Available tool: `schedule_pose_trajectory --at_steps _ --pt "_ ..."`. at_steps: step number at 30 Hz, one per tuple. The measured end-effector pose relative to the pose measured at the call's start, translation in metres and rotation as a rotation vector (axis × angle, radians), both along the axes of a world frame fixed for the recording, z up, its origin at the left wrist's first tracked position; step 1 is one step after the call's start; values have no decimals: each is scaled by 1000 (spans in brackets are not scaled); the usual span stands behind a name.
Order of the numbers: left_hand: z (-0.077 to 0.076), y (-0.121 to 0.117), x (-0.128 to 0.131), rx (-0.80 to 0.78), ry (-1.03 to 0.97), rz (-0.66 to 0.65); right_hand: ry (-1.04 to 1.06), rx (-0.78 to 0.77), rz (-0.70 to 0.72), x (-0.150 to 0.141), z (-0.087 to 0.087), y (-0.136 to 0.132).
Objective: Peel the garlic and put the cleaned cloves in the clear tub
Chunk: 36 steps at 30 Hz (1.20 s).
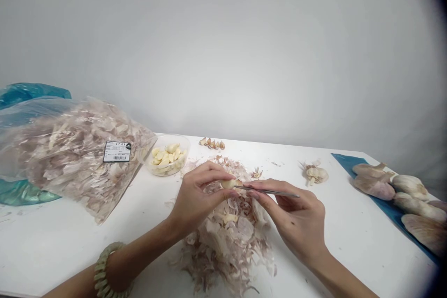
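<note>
White table (63, 251) against a plain grey wall (223, 56). Left hand (197, 200) pinches a garlic clove (230, 184) between thumb and fingers, just above a heap of papery garlic skins (226, 242). Right hand (293, 214) grips a slim metal pick (270, 191), its tip at the clove. Nearby: clear plastic tub (185, 146) of peeled cloves (167, 156); skin-filled plastic bag (77, 158) at far left.

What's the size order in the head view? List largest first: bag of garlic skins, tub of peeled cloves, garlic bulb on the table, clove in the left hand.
1. Bag of garlic skins
2. Tub of peeled cloves
3. Tied: garlic bulb and clove in the left hand; they look alike, and the clove is nearer the camera.
</note>
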State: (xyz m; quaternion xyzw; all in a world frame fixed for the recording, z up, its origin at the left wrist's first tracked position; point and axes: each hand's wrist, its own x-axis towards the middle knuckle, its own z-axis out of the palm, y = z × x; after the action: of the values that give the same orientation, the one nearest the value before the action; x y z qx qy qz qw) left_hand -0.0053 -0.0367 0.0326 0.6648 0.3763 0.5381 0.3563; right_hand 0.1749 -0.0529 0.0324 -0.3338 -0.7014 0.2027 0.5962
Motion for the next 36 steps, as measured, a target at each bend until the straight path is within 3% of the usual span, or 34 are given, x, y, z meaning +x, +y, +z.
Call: schedule_pose_trajectory --at_steps 18,30,36 --pt "-3 1 0 -23 1 31 39 -25 -58 -2 0 2" --pt "-2 1 0 -39 -24 6 15 -51 -34 -2 0 2" --pt "-3 0 -1 -41 4 18 -39 10 -2 -1 0 1"
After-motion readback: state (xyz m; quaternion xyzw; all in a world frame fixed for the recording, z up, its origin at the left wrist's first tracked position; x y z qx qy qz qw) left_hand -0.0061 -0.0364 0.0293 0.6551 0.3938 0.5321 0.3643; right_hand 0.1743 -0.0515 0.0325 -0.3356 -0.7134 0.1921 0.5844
